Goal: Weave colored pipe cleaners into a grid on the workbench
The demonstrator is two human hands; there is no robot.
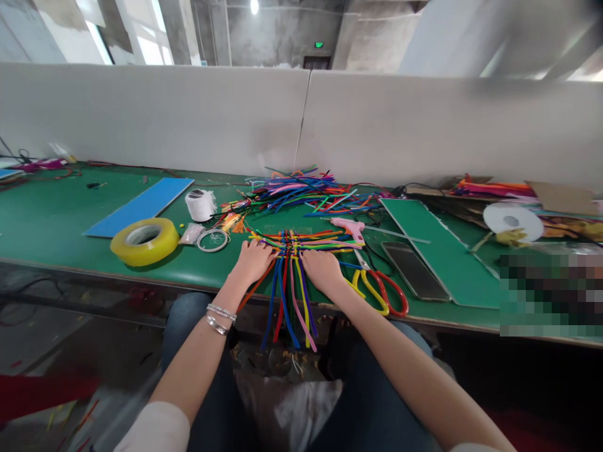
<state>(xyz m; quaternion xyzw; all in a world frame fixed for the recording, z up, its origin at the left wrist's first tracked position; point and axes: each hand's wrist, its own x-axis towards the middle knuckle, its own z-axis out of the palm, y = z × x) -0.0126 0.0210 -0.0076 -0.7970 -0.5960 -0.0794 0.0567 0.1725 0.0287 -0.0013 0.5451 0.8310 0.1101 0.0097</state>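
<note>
Colourful pipe cleaners (293, 243) lie crossed over and under each other in a woven patch at the table's front edge. Several loose ends hang down past the edge, and others stretch out to the right. My left hand (254, 258) is closed on the patch's left side, fingertips curled down onto the strands. On the opposite side my right hand (321, 269) pinches the weave, its fingers bent inward. The hands hide part of the patch. Close to my right hand are scissors (384, 290) with red and yellow handles and a pink glue gun (349, 230).
Behind the weave is a heap of loose pipe cleaners (301, 188). Yellow tape (162, 246), a white thread spool (200, 206), a ring (213, 240) and a blue board (141, 207) lie left. Rightward are a phone (415, 271), a green board (438, 251) and a white disc (502, 221).
</note>
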